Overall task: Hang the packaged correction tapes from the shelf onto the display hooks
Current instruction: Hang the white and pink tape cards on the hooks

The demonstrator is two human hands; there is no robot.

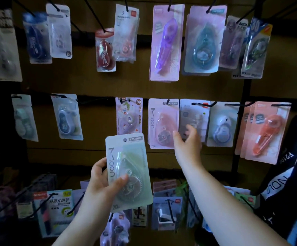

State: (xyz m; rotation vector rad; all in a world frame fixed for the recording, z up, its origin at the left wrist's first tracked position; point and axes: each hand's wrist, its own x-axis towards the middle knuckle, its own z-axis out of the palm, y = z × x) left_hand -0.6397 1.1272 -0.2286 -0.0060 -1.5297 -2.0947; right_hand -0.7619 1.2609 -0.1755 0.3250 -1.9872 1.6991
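Your left hand grips the flat, glossy green correction tape pack at frame centre, thumb on its clear blister. Your right hand, fingers loosely spread, is at the hanging pink pack's right edge.

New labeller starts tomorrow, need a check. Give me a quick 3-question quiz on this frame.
1. The green Moon correction tape pack is:
A) held in the left hand
B) hung on a hook
C) lying on a shelf
2. True or false: the right hand is up at the top row of hooks.
3. Fill in: the hanging Moon pack next to the right hand is coloured ____.

Key: 1 A; 2 false; 3 pink.
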